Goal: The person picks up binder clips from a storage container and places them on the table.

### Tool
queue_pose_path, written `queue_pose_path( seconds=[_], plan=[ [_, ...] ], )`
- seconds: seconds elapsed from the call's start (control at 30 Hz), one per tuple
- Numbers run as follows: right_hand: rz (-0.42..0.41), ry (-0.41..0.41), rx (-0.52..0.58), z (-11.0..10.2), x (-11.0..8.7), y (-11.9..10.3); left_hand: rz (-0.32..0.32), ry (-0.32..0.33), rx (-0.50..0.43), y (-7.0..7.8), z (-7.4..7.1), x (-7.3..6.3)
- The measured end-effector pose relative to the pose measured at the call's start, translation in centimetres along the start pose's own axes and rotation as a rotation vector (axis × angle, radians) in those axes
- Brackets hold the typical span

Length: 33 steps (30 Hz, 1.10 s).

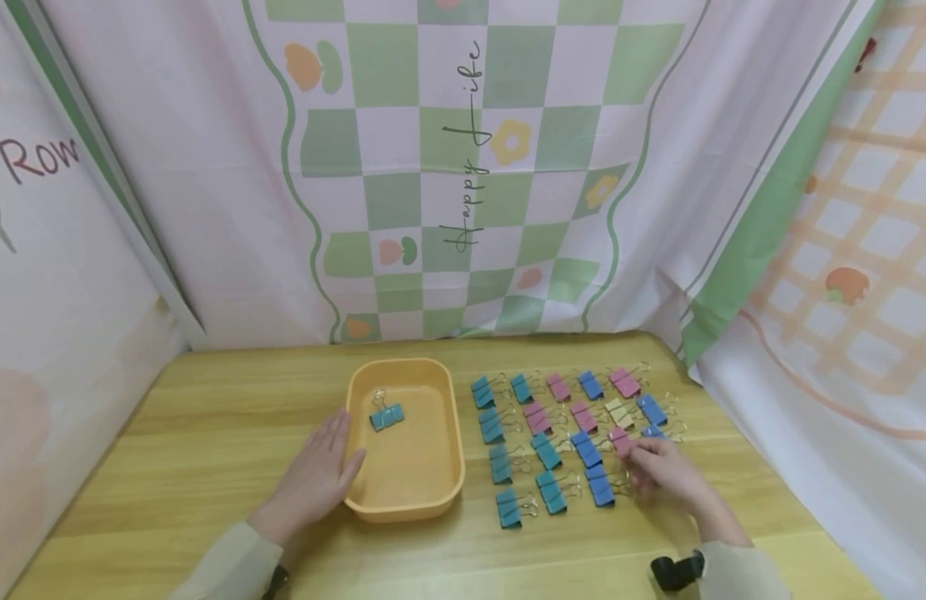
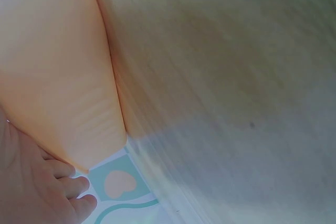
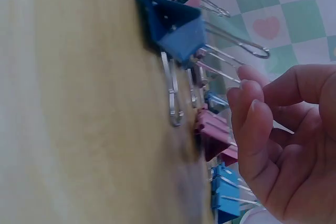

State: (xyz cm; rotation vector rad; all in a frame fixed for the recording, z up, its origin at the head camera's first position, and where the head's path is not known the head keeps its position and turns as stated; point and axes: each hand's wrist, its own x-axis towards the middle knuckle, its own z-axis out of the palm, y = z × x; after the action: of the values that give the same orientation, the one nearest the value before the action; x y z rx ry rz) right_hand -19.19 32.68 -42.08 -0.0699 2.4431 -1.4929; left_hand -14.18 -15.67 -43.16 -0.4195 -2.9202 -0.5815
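Note:
My left hand [image 1: 316,471] rests against the left side of a yellow-orange tray [image 1: 413,479], its thumb at the rim; the left wrist view shows its fingers [image 2: 73,187] beside the tray's outer wall. One teal binder clip [image 1: 387,416] lies inside the tray. At the right, my right hand [image 1: 668,471] pinches a wire handle of a pink binder clip [image 1: 619,441] among the rows of clips. A blue binder clip [image 3: 181,32] looms close in the right wrist view, in front of those fingers and partly covering the pink clip behind.
Several teal, pink and blue binder clips stand in rows right of the tray, such as a teal clip [image 1: 509,508] near the front and a cream clip [image 1: 620,413]. Printed curtains [image 1: 463,167] hang behind and beside the wooden table [image 1: 230,417].

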Motion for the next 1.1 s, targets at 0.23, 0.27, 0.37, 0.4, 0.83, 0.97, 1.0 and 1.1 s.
queue_pose_path(
  seconds=[0.23, 0.27, 0.37, 0.4, 0.83, 0.97, 1.0, 1.1],
  plan=[
    [-0.078, 0.026, -0.106, -0.9, 1.2, -2.5, -0.002, 0.007, -0.002, 0.0, -0.1, 0.0],
    [-0.09, 0.03, -0.118, -1.0, 1.4, -3.0, -0.002, 0.007, 0.0, 0.0, -0.1, 0.0],
    [-0.131, 0.032, -0.14, -1.0, 2.1, -4.6, -0.001, 0.008, 0.004, -0.1, -0.1, -0.1],
    [-0.152, 0.028, -0.147, -1.0, 2.4, -5.3, 0.0, 0.008, 0.006, -0.1, -0.1, -0.1],
    [-0.287, -0.056, -0.198, 3.4, 6.3, -15.3, -0.005, 0.005, 0.003, -0.3, 0.2, -0.2],
    [-0.329, -0.088, -0.188, 6.2, 7.6, -17.3, -0.002, -0.006, 0.012, -0.2, 0.3, -0.1],
    [-0.337, -0.096, -0.184, 7.0, 8.0, -17.8, -0.001, -0.004, 0.012, -0.2, 0.3, -0.1],
    [-0.362, -0.125, -0.188, 9.3, 9.1, -18.7, 0.001, 0.003, 0.008, -0.1, 0.2, 0.0]
  ],
)
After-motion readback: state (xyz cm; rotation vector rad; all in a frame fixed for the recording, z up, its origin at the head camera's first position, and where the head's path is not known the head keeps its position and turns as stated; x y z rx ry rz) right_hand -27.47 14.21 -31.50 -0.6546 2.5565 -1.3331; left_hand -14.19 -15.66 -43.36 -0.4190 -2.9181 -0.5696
